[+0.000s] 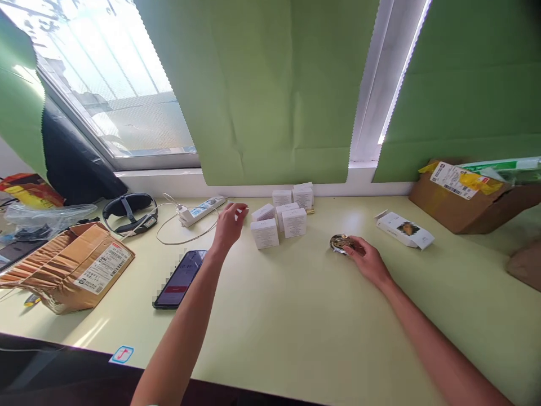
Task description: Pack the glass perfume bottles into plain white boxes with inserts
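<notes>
Currently on the pale green table (296, 316): left hand (230, 223) stretched forward, fingers loosely curled and pinching a small white object (240, 211), too small to identify, just left of the cluster of white boxes (281, 217); right hand (367, 260) resting on the surface, fingertips touching a small round metallic item (340, 243), which lies forward and left of that hand, well right of the boxes; grip on it unclear. Item's detail blurred; rear boxes partly hidden by front ones; open white carton (403, 229) beyond

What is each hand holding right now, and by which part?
The right hand grips a small round dark metallic object by its near edge. The left hand pinches something small and white; what it is cannot be told.
</notes>
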The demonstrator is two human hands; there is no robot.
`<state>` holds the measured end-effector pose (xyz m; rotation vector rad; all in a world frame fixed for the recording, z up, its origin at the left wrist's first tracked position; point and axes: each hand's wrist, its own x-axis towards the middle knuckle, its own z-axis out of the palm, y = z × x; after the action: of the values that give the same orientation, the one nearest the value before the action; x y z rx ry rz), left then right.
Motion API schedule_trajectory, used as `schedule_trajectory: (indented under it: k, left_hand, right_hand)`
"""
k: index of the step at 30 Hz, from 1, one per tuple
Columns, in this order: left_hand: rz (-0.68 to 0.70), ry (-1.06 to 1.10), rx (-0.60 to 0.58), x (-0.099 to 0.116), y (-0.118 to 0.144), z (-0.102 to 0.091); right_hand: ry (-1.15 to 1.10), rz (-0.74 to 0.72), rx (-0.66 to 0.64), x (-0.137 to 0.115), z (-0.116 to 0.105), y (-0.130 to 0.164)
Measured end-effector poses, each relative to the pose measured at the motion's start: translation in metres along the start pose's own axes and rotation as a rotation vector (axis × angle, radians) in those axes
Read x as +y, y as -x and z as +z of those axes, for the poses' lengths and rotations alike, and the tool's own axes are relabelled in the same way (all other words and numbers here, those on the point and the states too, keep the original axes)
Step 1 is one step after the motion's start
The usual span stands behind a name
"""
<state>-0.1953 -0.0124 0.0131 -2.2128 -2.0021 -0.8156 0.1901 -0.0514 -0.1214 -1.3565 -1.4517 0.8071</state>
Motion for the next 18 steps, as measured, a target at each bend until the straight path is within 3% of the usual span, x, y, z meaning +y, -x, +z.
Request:
schedule_trajectory:
  k: [2,5,8,12,18]
  left_hand:
    - [0.19,0.232,0.025,0.041,0.009,-0.008]
    - [0.47,0.387,-0.228,0.1,0.018,0.002]
    - [0.588,0.422,-0.388,0.135,0.018,0.029]
    - [0.628,0.438,-0.445,0.145,0.013,0.06]
    - [0.635,0.513,-0.425,0.149,0.015,0.079]
  right_hand:
    - [-0.003,-0.005,-0.049,-0.01,0.007,0.002]
    - [-0.01,-0.009,-0.108,-0.02,0.014,0.002]
    - [-0.033,-0.003,-0.143,-0.023,0.017,0.004]
    - [-0.058,0.002,-0.161,-0.024,0.015,0.012]
    - [-0.054,-0.019,-0.162,-0.027,0.014,0.019]
